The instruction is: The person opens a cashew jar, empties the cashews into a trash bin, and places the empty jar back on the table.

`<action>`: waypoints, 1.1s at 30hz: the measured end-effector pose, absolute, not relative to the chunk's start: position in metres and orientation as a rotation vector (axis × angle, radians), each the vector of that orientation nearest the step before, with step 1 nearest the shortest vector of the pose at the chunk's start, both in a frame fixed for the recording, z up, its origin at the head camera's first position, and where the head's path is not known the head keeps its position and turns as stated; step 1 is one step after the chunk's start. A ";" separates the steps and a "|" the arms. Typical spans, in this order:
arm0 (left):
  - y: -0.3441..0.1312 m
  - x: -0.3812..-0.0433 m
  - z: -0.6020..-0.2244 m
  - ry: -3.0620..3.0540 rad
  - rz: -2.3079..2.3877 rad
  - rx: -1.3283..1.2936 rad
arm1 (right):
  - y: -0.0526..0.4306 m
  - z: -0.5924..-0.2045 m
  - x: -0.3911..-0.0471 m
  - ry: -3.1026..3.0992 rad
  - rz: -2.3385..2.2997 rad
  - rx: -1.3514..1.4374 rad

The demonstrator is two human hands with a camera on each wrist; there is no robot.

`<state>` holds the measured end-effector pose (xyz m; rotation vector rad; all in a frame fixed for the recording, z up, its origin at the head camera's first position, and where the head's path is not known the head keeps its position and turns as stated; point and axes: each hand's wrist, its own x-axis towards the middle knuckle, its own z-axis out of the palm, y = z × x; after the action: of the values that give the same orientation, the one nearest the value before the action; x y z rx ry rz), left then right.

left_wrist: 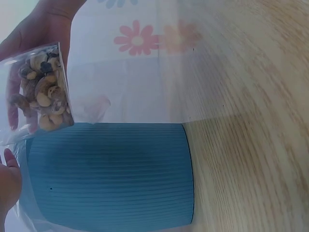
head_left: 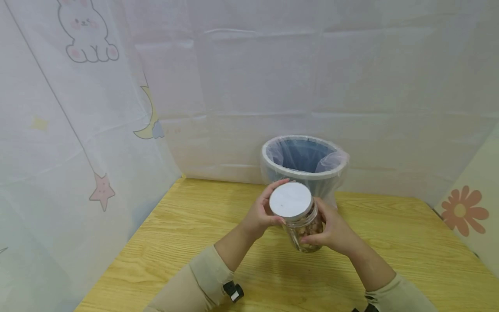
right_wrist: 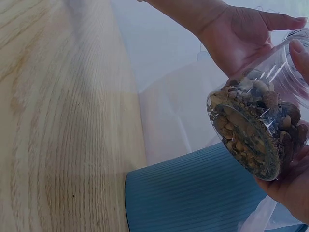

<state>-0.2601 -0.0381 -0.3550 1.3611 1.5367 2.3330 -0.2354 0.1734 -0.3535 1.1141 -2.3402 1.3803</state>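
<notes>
A clear jar (head_left: 293, 239) with a white lid (head_left: 290, 200) is held tilted above the table, in front of the bin. My left hand (head_left: 258, 216) grips it at the lid, thumb near the rim and fingers round the far side. Lower down, my right hand (head_left: 336, 229) holds the jar's body between thumb and fingers. Small brown and tan pieces (right_wrist: 260, 116), like dried mushrooms, fill the lower part of the jar. The right wrist view shows the round base turned toward the camera; in the left wrist view the lid is out of frame.
Behind the jar stands a blue ribbed bin (head_left: 304, 156) with a white rim and a clear plastic liner. The wood-grain table (head_left: 175, 234) extends round it. Pale printed cloths (head_left: 249, 73) hang along the back and sides.
</notes>
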 end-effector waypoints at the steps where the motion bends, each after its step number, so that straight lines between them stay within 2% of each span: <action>1: -0.039 -0.260 -0.355 1.536 2.336 1.356 | 0.174 -0.353 -0.235 -2.338 1.390 1.112; 18: -0.054 -0.263 -0.355 1.634 2.387 1.266 | 0.183 -0.354 -0.236 -2.357 1.424 1.068; 33: -0.065 -0.265 -0.364 1.710 2.321 1.297 | 0.191 -0.349 -0.235 -2.402 1.374 1.013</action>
<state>-0.2655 -0.0647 -0.3641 1.2969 1.7100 2.3212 -0.2354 0.1906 -0.3491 1.0129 -2.4018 1.3745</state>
